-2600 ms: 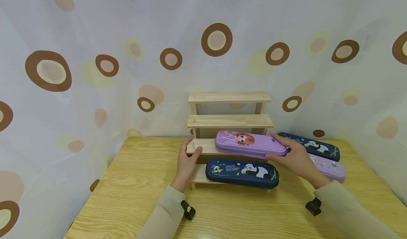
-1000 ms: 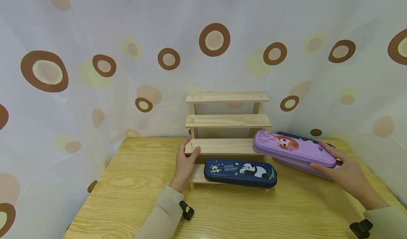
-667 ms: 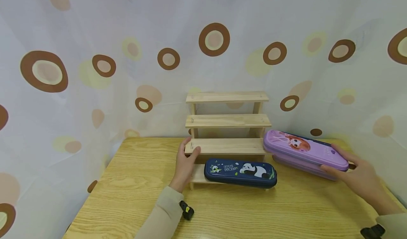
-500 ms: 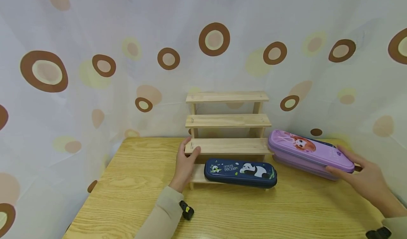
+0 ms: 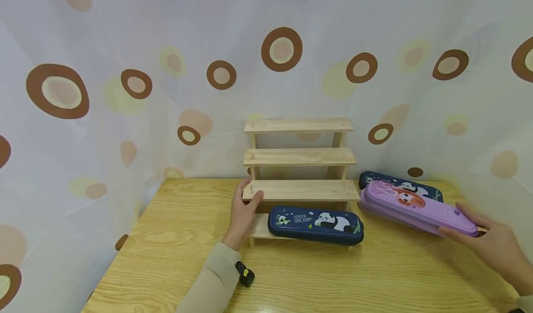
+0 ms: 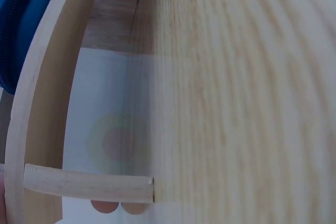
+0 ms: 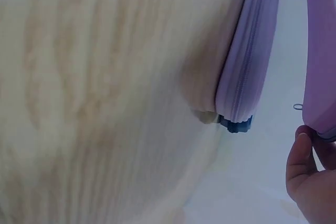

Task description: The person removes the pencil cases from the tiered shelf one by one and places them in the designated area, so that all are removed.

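- On the wooden table (image 5: 316, 276), seen from the head camera, the right hand (image 5: 497, 250) pinches the far end of a purple pencil case (image 5: 418, 206) between thumb and fingers. The case sits low on the right side of the table, on top of another purple case that mostly hides under it.
- Just behind it lies a dark blue panda case (image 5: 399, 185), touching or almost touching; I cannot tell which.
- The left hand (image 5: 243, 211) curls around the left end of the wooden step shelf (image 5: 300, 158), thumb on the second step, holding it steady.
- One more blue panda case (image 5: 315, 224) lies on the lowest step. The three steps above it are bare.
- I think the step in hand is setting the purple case down beside the shelf. The next move likely calls for letting go softly so the stack does not slide.
- From the left wrist camera, only blurry shelf wood (image 6: 226, 98) and a blue edge of the case (image 6: 21, 30) show. The hand itself is out of sight there.
- From the right wrist camera, the fingertips (image 7: 302, 153) touch the corner of the purple case (image 7: 320, 56). The lower purple case (image 7: 247, 61) rests on the table, with a bit of blue peeking under its end.
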Demonstrator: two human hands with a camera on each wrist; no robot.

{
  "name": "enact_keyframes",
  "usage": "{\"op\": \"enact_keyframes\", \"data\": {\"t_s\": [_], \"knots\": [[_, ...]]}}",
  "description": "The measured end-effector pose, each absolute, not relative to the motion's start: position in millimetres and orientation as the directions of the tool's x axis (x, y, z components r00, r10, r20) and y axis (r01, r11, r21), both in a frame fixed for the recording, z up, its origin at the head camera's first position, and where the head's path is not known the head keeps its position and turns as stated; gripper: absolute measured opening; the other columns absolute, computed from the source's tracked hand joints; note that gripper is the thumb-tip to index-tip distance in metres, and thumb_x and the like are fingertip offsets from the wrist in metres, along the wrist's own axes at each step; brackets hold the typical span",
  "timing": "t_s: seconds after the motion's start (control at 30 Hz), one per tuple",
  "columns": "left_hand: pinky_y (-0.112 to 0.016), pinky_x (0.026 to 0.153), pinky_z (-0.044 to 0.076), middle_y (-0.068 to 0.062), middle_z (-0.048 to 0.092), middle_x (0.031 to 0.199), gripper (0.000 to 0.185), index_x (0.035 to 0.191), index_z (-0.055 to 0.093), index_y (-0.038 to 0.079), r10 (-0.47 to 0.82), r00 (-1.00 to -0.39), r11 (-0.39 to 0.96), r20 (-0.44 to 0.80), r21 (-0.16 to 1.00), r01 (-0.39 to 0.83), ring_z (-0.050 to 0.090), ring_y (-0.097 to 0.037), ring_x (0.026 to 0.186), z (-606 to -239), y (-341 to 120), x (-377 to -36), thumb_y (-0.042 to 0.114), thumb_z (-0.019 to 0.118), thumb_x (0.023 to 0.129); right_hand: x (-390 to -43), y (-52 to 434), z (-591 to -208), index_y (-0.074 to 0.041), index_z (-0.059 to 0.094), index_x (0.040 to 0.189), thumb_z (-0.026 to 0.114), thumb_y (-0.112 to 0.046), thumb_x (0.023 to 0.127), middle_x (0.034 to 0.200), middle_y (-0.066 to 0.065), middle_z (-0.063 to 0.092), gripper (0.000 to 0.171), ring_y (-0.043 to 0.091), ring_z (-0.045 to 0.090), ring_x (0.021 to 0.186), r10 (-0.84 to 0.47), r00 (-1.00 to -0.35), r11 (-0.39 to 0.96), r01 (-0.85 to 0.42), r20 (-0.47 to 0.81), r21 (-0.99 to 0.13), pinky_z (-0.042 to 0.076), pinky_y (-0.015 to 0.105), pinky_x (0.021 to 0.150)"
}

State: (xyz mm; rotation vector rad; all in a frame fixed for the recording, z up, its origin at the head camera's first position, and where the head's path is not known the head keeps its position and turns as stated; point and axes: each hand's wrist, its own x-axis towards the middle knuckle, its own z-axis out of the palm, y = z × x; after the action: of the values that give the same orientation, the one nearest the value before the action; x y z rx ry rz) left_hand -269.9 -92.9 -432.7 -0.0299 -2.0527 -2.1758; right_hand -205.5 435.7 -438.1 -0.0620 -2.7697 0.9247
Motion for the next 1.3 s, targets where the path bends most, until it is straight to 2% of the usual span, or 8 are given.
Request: {"op": "enact_keyframes", "data": {"t_s": [0.07, 0.17, 0.27, 0.37, 0.5, 0.67, 0.97, 1.3], "knots": [[-0.05, 0.114, 0.027, -0.016, 0.03, 0.155, 0.059, 0.15, 0.037, 0.009, -0.093, -0.989, -0.053, 0.117, 0.991, 0.122, 0.028, -0.032, 0.142, -432.7, -93.0, -270.1, 0.017, 0.063, 0.098, -205.1, 436.4, -442.0, -0.008, 0.026, 0.154, 0.076, -0.04, 0.087, 0.144, 0.042, 0.027, 0.09, 0.066, 0.024, 0.128, 0.099, -0.98, 0.813, -0.02, 0.172, -0.582, 0.027, 0.048, 0.114], [-0.049, 0.114, 0.027, -0.016, 0.03, 0.155, 0.06, 0.15, 0.036, 0.008, -0.091, -0.989, -0.059, 0.115, 0.991, 0.121, 0.028, -0.032, 0.142, -433.1, -93.2, -270.5, 0.017, 0.064, 0.098, -205.8, 435.8, -445.9, -0.005, 0.026, 0.154, 0.075, -0.044, 0.087, 0.139, 0.047, 0.028, 0.092, 0.069, 0.027, 0.123, 0.089, -0.986, 0.837, -0.002, 0.141, -0.547, 0.029, 0.075, 0.092], [-0.049, 0.114, 0.028, -0.016, 0.03, 0.155, 0.06, 0.15, 0.037, 0.009, -0.092, -0.989, -0.064, 0.116, 0.99, 0.123, 0.029, -0.032, 0.141, -433.9, -93.4, -270.9, 0.017, 0.064, 0.098, -206.9, 434.1, -448.6, -0.002, 0.03, 0.152, 0.076, -0.046, 0.085, 0.135, 0.049, 0.032, 0.092, 0.069, 0.034, 0.117, 0.087, -0.987, 0.86, 0.005, 0.137, -0.51, 0.036, 0.072, 0.085], [-0.049, 0.114, 0.028, -0.016, 0.03, 0.156, 0.06, 0.151, 0.036, 0.008, -0.094, -0.989, -0.065, 0.118, 0.99, 0.124, 0.029, -0.032, 0.142, -434.4, -93.5, -271.0, 0.017, 0.064, 0.098, -207.1, 432.3, -450.7, 0.001, 0.038, 0.148, 0.079, -0.046, 0.082, 0.131, 0.047, 0.038, 0.091, 0.063, 0.043, 0.109, 0.078, -0.982, 0.88, -0.014, 0.173, -0.476, 0.048, 0.045, 0.076], [-0.049, 0.114, 0.027, -0.016, 0.028, 0.156, 0.06, 0.151, 0.036, 0.008, -0.097, -0.989, -0.058, 0.115, 0.991, 0.121, 0.027, -0.033, 0.143, -434.0, -93.3, -270.1, 0.017, 0.064, 0.098, -206.2, 431.6, -453.5, 0.003, 0.049, 0.14, 0.085, -0.042, 0.076, 0.124, 0.045, 0.046, 0.086, 0.051, 0.053, 0.095, 0.051, -0.966, 0.892, -0.07, 0.253, -0.446, 0.03, 0.017, 0.057], [-0.049, 0.115, 0.026, -0.017, 0.029, 0.156, 0.06, 0.151, 0.036, 0.007, -0.099, -0.989, -0.059, 0.112, 0.991, 0.119, 0.027, -0.033, 0.142, -433.7, -93.4, -269.5, 0.017, 0.063, 0.098, -204.3, 431.4, -456.1, 0.004, 0.048, 0.14, 0.085, -0.042, 0.076, 0.124, 0.046, 0.045, 0.087, 0.048, 0.052, 0.092, 0.033, -0.973, 0.895, -0.073, 0.229, -0.439, 0.031, 0.018, 0.057], [-0.05, 0.114, 0.028, -0.016, 0.029, 0.156, 0.06, 0.151, 0.036, 0.007, -0.093, -0.988, -0.053, 0.12, 0.991, 0.125, 0.027, -0.033, 0.143, -435.5, -94.0, -270.2, 0.017, 0.063, 0.098, -203.1, 429.4, -459.7, 0.006, 0.041, 0.144, 0.08, -0.047, 0.08, 0.129, 0.049, 0.039, 0.091, 0.063, 0.043, 0.107, 0.036, -0.99, 0.902, -0.028, 0.139, -0.43, 0.041, 0.065, 0.078], [-0.049, 0.113, 0.029, -0.016, 0.029, 0.156, 0.06, 0.151, 0.036, 0.009, -0.086, -0.989, -0.068, 0.117, 0.99, 0.123, 0.028, -0.032, 0.142, -436.5, -93.8, -272.6, 0.017, 0.064, 0.098, -207.2, 433.4, -454.1, 0.009, 0.042, 0.142, 0.075, -0.051, 0.083, 0.122, 0.049, 0.046, 0.09, 0.042, 0.054, 0.088, -0.019, -1.0, 0.921, -0.026, 0.022, -0.388, 0.043, 0.034, 0.062]]}}
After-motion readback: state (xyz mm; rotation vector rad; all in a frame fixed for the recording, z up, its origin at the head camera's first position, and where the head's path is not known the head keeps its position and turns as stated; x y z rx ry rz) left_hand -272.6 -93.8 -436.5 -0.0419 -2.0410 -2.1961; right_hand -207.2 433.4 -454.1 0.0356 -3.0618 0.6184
